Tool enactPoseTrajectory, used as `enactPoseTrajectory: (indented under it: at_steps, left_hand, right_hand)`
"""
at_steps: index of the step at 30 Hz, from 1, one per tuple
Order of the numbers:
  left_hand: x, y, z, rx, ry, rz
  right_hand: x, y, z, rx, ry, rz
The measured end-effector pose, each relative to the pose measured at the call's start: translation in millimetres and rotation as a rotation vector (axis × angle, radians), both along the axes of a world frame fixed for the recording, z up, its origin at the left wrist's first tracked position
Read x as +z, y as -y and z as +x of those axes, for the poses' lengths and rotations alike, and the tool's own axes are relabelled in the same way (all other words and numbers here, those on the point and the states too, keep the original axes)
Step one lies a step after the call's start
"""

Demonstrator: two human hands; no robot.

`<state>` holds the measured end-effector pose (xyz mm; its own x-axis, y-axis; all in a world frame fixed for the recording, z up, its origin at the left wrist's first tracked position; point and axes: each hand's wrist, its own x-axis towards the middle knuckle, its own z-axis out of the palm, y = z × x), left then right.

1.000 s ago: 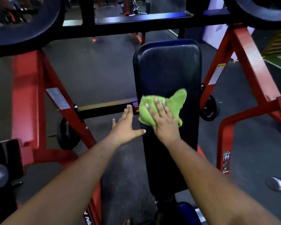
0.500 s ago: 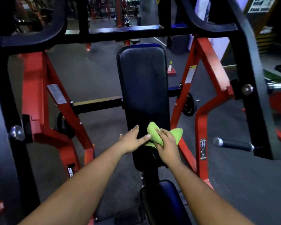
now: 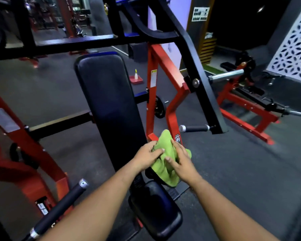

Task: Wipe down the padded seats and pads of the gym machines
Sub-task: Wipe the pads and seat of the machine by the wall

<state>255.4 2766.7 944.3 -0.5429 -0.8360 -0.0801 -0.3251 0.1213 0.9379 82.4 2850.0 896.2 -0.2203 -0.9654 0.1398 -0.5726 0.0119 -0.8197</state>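
The green cloth (image 3: 165, 160) has come off the back pad (image 3: 111, 108), where the right hand (image 3: 181, 162) pressed it flat a second ago. Now both hands bunch it between them, the left hand (image 3: 146, 156) pinching its near edge, fingers curled. The long pad stretches away up-left of the hands; the seat (image 3: 156, 211) lies below them.

Small spray bottle (image 3: 136, 74) upright on a red tray (image 3: 136, 79) on the dark floor (image 3: 233, 171) beyond the machine — patterned white screen (image 3: 293, 40) far right, wall poster (image 3: 200, 14) above, print too blurred to read, red bench frame (image 3: 247, 108) beneath.
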Motion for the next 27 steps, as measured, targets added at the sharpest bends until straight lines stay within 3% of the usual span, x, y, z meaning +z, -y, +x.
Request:
enactPoseTrajectory:
  at_steps: [3, 7, 12, 16, 20, 23, 27]
  left_hand:
    - [14, -13, -30, -0.158, -0.002, -0.032]
    - [29, -23, -84, -0.294, 0.034, -0.054]
    - [30, -26, -160, -0.352, 0.095, -0.124]
    - [24, -28, -217, -0.398, 0.292, -0.298]
    - [21, -32, -282, -0.37, 0.336, -0.37]
    - [17, -32, -327, -0.281, 0.209, -0.328]
    - [11, -21, -394, -0.144, -0.156, -0.17]
  right_hand:
    - [8, -16, -33, -0.085, 0.116, -0.021]
    - [25, -39, -83, -0.081, 0.566, -0.037]
    - [34, -69, -171, -0.105, 0.64, -0.07]
    - [41, -91, -245, -0.172, 0.571, -0.105]
    - [45, -108, -308, -0.211, 0.55, -0.143]
    - [48, -111, -348, -0.255, 0.517, -0.177]
    - [50, -104, -410, -0.379, 0.528, -0.237]
